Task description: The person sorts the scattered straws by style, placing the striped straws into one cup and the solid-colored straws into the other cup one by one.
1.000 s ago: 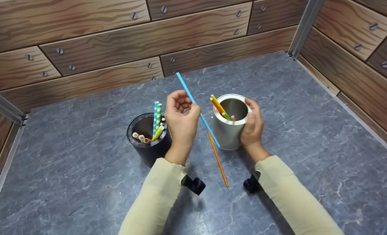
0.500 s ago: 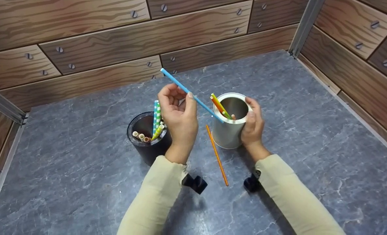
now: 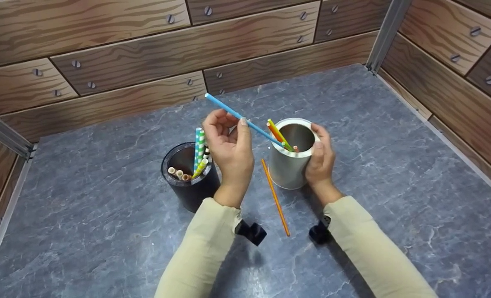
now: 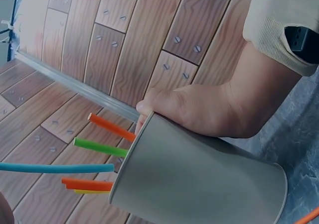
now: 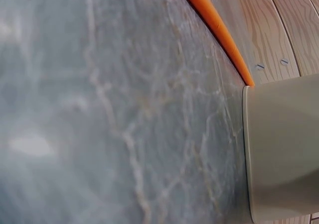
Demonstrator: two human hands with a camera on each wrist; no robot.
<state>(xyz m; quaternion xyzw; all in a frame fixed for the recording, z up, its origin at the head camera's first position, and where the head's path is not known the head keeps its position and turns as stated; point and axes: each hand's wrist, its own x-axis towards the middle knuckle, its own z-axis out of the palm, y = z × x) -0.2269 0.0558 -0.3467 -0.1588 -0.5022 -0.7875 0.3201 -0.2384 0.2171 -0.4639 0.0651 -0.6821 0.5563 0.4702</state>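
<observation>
My left hand [image 3: 231, 145] pinches a blue straw [image 3: 224, 106] between thumb and fingers. The straw slants down to the right, its lower end at the mouth of the white can [image 3: 288, 169]; in the left wrist view the blue straw [image 4: 55, 168] ends right by the can's rim. My right hand [image 3: 322, 159] grips the can's right side, thumb and fingers at the rim. Orange, yellow and green straws [image 3: 277, 133] lean inside the can. One orange straw [image 3: 275, 198] lies on the table between the arms.
A black can [image 3: 189, 192] holding striped and plain straws [image 3: 199, 149] stands left of my left hand, partly behind it. The marbled grey tabletop [image 3: 96, 198] is bounded by wood-patterned walls [image 3: 146, 54] at the back and sides.
The blue straw has tilted flatter, and its lower end has risen from beside the can's body to its rim. My right hand and the can have stayed in place.
</observation>
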